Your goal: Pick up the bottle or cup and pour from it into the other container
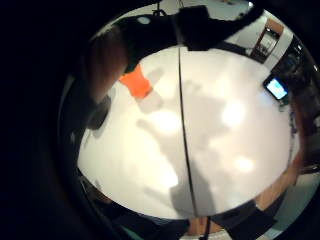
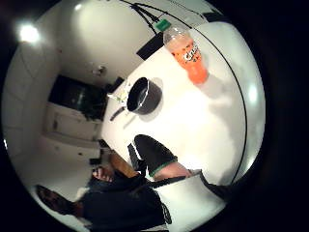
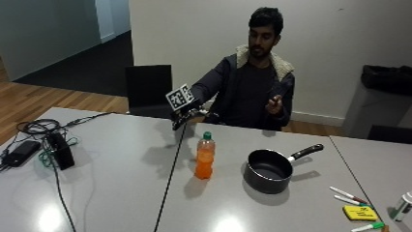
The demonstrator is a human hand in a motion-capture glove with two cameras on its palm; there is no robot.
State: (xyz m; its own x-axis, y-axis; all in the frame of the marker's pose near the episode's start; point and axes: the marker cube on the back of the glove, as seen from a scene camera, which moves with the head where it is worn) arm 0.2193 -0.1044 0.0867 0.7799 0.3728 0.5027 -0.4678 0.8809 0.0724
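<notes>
orange soda bottle (image 3: 205, 157) stands upright near the middle of the outside view, on the grey table (image 3: 116, 193), its green cap on and the orange drink filling most of it. nearer than it, along the lower right edge of that view, lie a yellow sticky pad (image 3: 359, 212) and a few marker pens (image 3: 347, 194), and a black cable (image 3: 169, 181) runs down the table's centre seam just left of the bottle. to the bottle's right, a little apart from it, sits a black saucepan (image 3: 269, 170) with its handle pointing to the upper right; nothing shows inside it. at the left edge of the frame a small black box (image 3: 59, 150) and a coil of cables (image 3: 37, 126) rest on the table.

further back, above the bottle and well apart from it, the gloved right hand (image 3: 182, 118) hangs in the air over the table's far edge, holding nothing; whether its fingers are straight or curled i cannot tell. the thumb side palm view looks down on the bottle (image 2: 188, 55) and the saucepan (image 2: 144, 95) standing side by side on the white tabletop. the little finger side palm view shows only the orange lower part of the bottle (image 1: 136, 84) by the hand's shadow. behind the table the person sits with the bare left hand (image 3: 275, 103) raised at chest height, its fingers curled.
</notes>
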